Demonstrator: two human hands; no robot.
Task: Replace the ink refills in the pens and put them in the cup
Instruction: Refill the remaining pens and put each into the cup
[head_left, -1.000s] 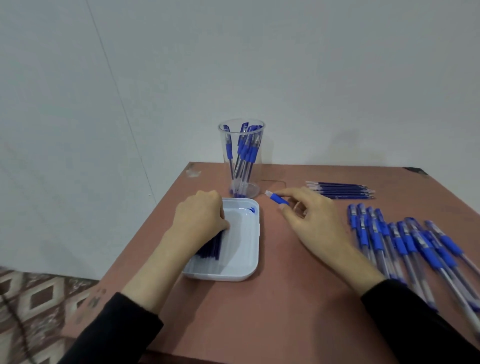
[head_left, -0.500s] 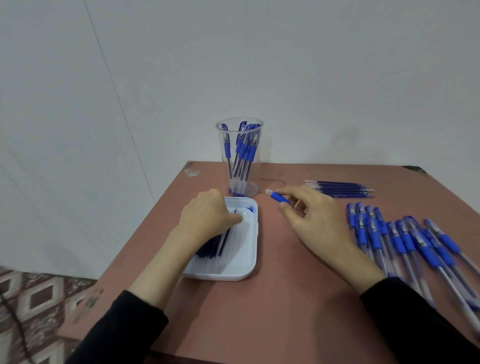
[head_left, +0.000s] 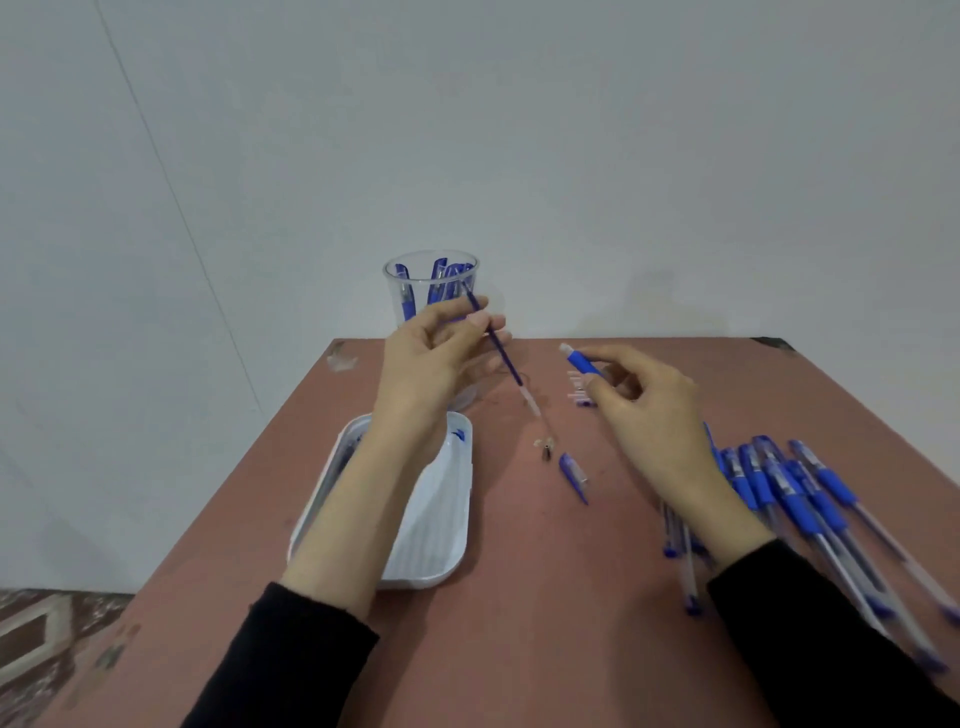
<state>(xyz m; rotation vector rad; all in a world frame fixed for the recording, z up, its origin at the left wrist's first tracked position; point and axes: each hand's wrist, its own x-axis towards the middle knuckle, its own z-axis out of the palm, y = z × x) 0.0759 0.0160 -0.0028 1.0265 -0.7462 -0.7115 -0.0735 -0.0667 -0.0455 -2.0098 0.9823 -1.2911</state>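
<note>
My left hand (head_left: 434, 353) is raised in front of the clear cup (head_left: 431, 283) and pinches a thin blue ink refill (head_left: 503, 353), whose tip slants down toward the table. My right hand (head_left: 649, 410) holds a pen barrel with a blue grip (head_left: 582, 361) above the table, its clear end pointing left. A blue pen cap (head_left: 573, 474) and a small pen tip piece (head_left: 545, 447) lie on the table between my hands. The cup holds several blue pens.
A white tray (head_left: 436, 525) with several dark refills lies under my left forearm. Several blue pens (head_left: 800, 504) lie in a heap at the right, under my right wrist. The brown table (head_left: 519, 623) ends at the wall behind the cup.
My left hand has lifted out of the tray with one refill, up in front of the cup. My right hand still holds the barrel. The view now tilts further down.
</note>
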